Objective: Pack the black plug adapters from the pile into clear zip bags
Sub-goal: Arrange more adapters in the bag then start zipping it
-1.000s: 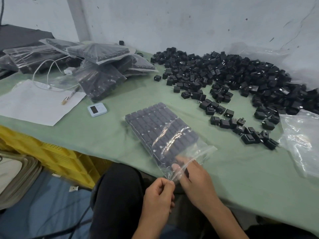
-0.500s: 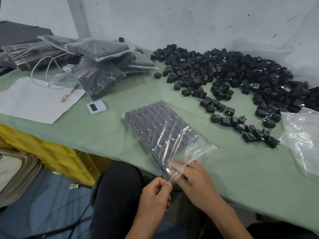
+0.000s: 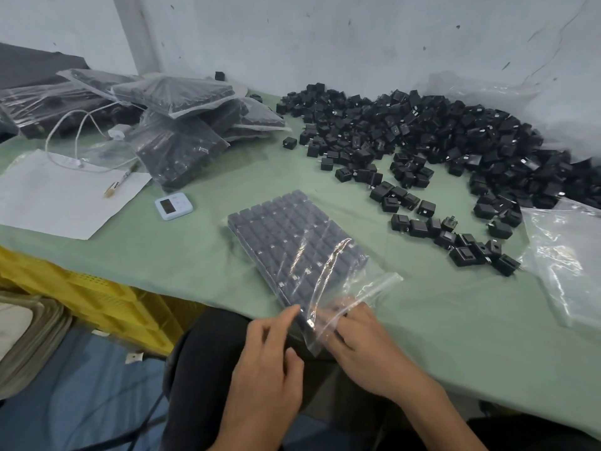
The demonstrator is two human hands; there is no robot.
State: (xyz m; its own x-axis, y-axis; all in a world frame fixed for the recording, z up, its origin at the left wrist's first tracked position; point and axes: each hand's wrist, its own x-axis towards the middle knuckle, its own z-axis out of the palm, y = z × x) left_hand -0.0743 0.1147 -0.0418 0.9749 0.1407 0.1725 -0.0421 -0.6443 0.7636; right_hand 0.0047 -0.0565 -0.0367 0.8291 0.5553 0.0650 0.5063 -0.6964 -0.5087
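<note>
A green worktop (image 3: 195, 255) runs to a pale wall. A big pile of black plug adapters (image 3: 439, 135) spreads along its far right side, with loose ones trailing toward the middle. At the far left corner lies a heap of filled bags (image 3: 182, 125), with a white cable (image 3: 81, 138) looped beside it. Empty clear bags (image 3: 566, 262) lie at the right edge, just beside the last loose adapters. A sheet of paper (image 3: 58, 196) lies flat near the left edge. The zip bag (image 3: 292, 242), packed with neat rows of adapters, lies slantwise at the near edge, with its open mouth overhanging toward the person. The right hand (image 3: 367, 349) grasps that mouth: its fingers show blurred through the clear plastic and the thumb lies on the near side of the flap. The left hand (image 3: 270, 362) is released, its fingers fairly straight and its index fingertip touching the bag's near left corner without curling round it. A small white timer (image 3: 173, 205) sits between the paper and the bag. A pen (image 3: 122, 180) rests on the paper's far edge.
</note>
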